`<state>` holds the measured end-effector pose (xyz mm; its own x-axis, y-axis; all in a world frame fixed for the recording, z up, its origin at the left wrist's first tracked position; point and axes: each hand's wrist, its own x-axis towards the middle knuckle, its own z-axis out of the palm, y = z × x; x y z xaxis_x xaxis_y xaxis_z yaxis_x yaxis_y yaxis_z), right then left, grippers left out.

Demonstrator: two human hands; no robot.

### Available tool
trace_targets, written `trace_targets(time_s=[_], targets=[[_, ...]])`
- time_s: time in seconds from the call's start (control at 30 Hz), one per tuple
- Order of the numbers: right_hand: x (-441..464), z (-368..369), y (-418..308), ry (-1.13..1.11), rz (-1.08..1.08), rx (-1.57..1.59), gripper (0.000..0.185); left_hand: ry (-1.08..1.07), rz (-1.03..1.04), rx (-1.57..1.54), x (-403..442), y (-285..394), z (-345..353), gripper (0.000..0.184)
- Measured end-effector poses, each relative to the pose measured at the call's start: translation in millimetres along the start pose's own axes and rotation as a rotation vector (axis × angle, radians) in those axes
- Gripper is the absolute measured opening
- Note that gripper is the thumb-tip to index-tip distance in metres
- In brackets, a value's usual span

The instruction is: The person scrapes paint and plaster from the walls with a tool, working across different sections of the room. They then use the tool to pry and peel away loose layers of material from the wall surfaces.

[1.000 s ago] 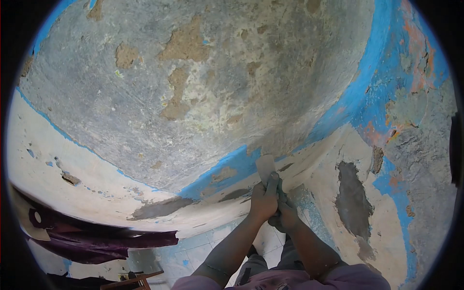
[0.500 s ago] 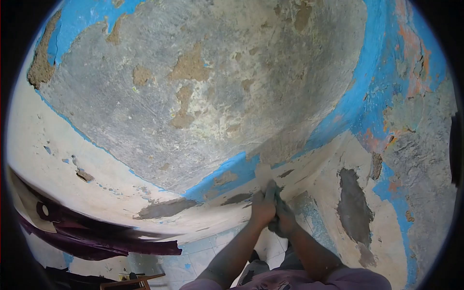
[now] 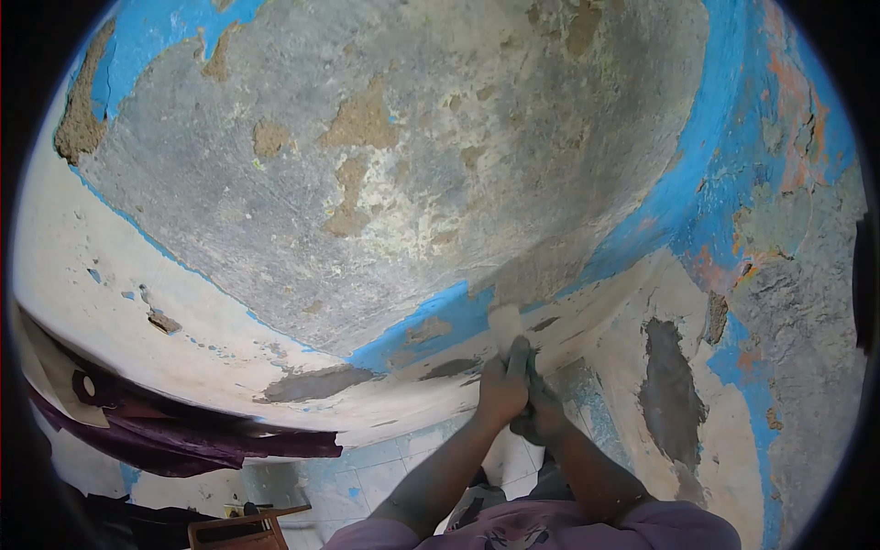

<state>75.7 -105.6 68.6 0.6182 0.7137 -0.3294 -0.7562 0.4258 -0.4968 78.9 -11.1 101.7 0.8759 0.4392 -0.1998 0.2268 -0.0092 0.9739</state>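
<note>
Head view: left hand (image 3: 502, 394) and right hand (image 3: 548, 414), fingers wrapped together round lower end of flat pale scraper (image 3: 505, 323); scraper just ahead of hands, contact with wall hard to tell; bare grey wall (image 3: 275, 202), beyond hands, coating apparently largely off; bare gap (image 3: 533, 273) just ahead of scraper, blue paint (image 3: 454, 304) left on at both sides; cream paint (image 3: 119, 257), farther left of hands, mostly on; grey patch (image 3: 674, 394), right of hands, bared; purple cloth (image 3: 183, 449), far left of hands

A patchy grey wall (image 3: 550, 119) edged with blue paint (image 3: 724, 119) rises above pale floor tiles (image 3: 357, 490) and brown wooden furniture (image 3: 231, 525)
</note>
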Motion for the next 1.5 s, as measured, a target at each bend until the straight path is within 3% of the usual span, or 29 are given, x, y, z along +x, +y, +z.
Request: trace_targets(time_s=[0.1, 0.17, 0.23, 0.4, 0.47, 0.5, 0.53, 0.6, 0.63, 0.7, 0.73, 0.8, 0.83, 0.9, 0.97, 1.13, 1.23, 1.37, 1.47, 1.5], targets=[[0, -6, 4, -0.003, 0.001, -0.077, 0.019, 0.019, -0.089, -0.119, 1, -1, 2, 0.044], [10, -13, 6, 0.018, 0.127, 0.077, 0.017, -0.011, -0.101, -0.145, 1, -3, 0, 0.042], [9, -11, 4, 0.000, 0.119, 0.055, 0.017, -0.034, -0.111, -0.173, 1, -2, -2, 0.041], [-9, -28, 8, -0.067, 0.064, -0.003, 0.020, -0.059, 0.000, -0.133, -18, -6, 6, 0.035], [-20, -41, 7, -0.054, -0.080, -0.380, 0.023, -0.113, -0.020, -0.091, -25, -1, 4, 0.031], [-23, -41, 5, -0.054, -0.078, -0.382, 0.023, -0.170, -0.041, -0.047, -28, 2, 3, 0.028], [-27, -39, 1, 0.013, -0.215, -0.605, 0.024, -0.169, -0.044, -0.049, -27, 2, 2, 0.028], [-34, -31, -7, 0.101, -0.534, -0.973, 0.030, -0.193, 0.188, -0.010, -24, -1, 2, 0.025], [-31, -27, -2, 0.098, -0.525, -0.972, 0.030, -0.187, 0.181, -0.010, -28, -1, 4, 0.025], [-21, -23, 10, 0.099, -0.892, -0.951, 0.027, -0.161, 0.454, 0.213, -37, 2, 7, 0.025], [-24, -25, 4, 0.089, -0.882, -0.946, 0.027, -0.263, 0.293, 0.164, -41, 5, 3, 0.032], [-30, -32, -19, -0.136, -0.024, -0.390, 0.033, -0.310, 0.234, 0.053, -31, -3, -9, 0.032], [-26, -36, -24, -0.141, -0.023, -0.377, 0.033, -0.369, 0.183, -0.064, -24, -4, -13, 0.033], [-19, -40, -29, -0.332, 0.345, 0.126, 0.041, -0.362, 0.183, -0.120, -18, 3, -11, 0.031], [-13, -32, -26, -0.326, 0.307, 0.102, 0.049, -0.444, 0.017, -0.266, -11, 7, -10, 0.029], [-2, -13, -16, 0.063, -0.160, -0.247, 0.038, -0.393, -0.022, -0.340, 3, -2, -9, 0.031], [6, -8, -5, 0.124, -0.341, -0.417, 0.033, -0.348, 0.040, -0.355, 11, -10, -4, 0.028], [10, 2, -2, 0.186, -0.396, -0.422, 0.033, -0.367, 0.111, -0.396, 19, -17, -5, 0.028], [9, 2, 7, 0.258, -0.376, -0.524, 0.032, -0.352, 0.051, -0.412, 13, -24, -7, 0.030], [14, 4, 7, 0.280, -0.476, -0.613, 0.031, -0.356, 0.053, -0.414, 16, -15, -7, 0.030]])
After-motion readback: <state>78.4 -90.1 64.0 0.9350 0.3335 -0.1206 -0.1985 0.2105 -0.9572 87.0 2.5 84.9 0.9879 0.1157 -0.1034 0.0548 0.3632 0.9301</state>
